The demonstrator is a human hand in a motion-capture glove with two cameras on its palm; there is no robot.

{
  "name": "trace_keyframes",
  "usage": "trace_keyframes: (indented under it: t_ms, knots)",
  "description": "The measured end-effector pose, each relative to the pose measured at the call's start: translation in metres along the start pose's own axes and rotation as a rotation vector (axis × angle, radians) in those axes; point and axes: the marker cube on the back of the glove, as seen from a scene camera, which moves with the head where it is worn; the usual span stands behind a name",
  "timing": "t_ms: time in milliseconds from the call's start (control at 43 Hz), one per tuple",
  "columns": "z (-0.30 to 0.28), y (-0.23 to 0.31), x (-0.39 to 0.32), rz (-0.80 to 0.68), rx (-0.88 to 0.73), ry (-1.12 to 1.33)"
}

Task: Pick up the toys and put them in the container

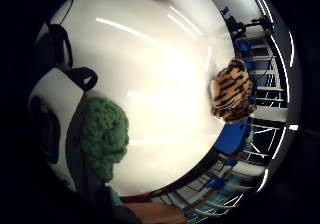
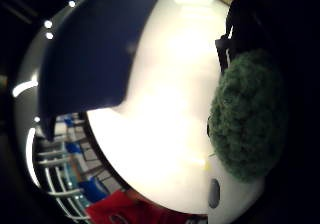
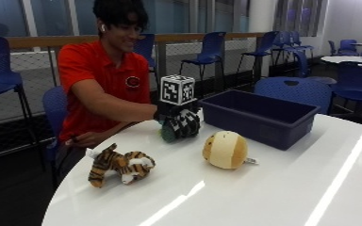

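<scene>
1. We see the tiger toy (image 3: 120,165) lying on the white bench (image 3: 262,197), soft and light; best taken round its body.
2. Our hand (image 3: 180,123) curls round the green knitted toy (image 3: 168,135), near the bench edge.
3. The round tan toy (image 3: 226,149) sits beside the blue container (image 3: 256,117).

A canteen or common hall: round glossy white counter (image 3: 281,188), rows of blue plastic chairs (image 3: 209,49), tall dark windows (image 3: 49,16) behind.
</scene>
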Motion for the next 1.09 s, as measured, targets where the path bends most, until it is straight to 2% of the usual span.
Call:
trace_keyframes:
  t_ms: [163, 326, 559, 861, 978, 1094]
  knots:
    - [-0.043, -0.013, 0.007, 0.026, -0.010, -0.122]
    - [-0.109, -0.041, 0.006, 0.041, 0.064, -0.123]
    - [-0.200, -0.106, -0.044, -0.002, 0.159, -0.094]
    - [-0.216, -0.164, -0.147, -0.089, 0.158, -0.095]
    - [-0.221, -0.178, -0.161, -0.095, 0.155, -0.077]
    - [-0.216, -0.181, -0.164, -0.195, 0.077, -0.089]
